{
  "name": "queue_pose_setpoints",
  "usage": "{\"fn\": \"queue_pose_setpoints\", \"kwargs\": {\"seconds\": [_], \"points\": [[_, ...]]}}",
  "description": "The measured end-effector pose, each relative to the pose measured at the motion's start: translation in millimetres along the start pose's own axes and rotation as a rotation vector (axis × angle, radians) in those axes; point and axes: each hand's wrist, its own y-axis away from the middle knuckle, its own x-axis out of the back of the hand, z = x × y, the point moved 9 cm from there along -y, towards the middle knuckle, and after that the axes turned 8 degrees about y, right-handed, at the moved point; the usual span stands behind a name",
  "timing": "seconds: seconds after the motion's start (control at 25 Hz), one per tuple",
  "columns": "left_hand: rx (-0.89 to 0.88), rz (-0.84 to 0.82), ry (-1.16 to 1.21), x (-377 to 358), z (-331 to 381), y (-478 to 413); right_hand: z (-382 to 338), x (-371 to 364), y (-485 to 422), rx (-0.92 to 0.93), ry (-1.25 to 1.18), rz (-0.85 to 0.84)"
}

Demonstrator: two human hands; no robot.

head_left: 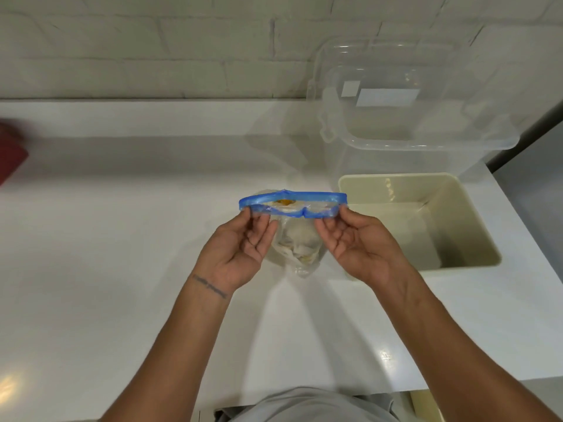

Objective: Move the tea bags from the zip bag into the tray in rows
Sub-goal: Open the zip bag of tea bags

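Note:
A clear zip bag [300,239] with a blue zip strip hangs above the white counter, its mouth pulled slightly apart. Pale tea bags [297,249] are bunched in its lower part, and a yellow tag shows near the mouth. My left hand [240,251] pinches the left end of the blue strip. My right hand [356,242] pinches the right end. A cream rectangular tray [463,220] stands just to the right of the bag, and no tea bags show in it.
A large clear plastic box [405,95] with a lid stands behind the tray against the white brick wall. A dark red object [10,153] lies at the left edge. The white counter [122,239] ends just right of the tray.

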Motion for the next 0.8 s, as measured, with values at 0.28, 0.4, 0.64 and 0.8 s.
{"fn": "queue_pose_setpoints", "kwargs": {"seconds": [0.28, 0.4, 0.64, 0.8], "points": [[0.021, -0.029, -0.314, 3.3, -29.4, 8.2, 26.1, -10.5, -1.1, 0.030, 0.218, 0.012], [0.099, -0.129, -0.240, 2.1, -29.8, 7.3, 34.2, -15.7, 0.2, -0.092, 0.036, -0.099], [0.085, -0.058, -0.253, 19.8, -10.6, -0.4, 43.9, 2.8, -6.3, -0.160, 0.059, 0.017], [-0.081, 0.028, -0.804, 26.7, 6.4, -5.2, 19.1, 8.3, 1.6, 0.052, 0.467, 0.229]]}}
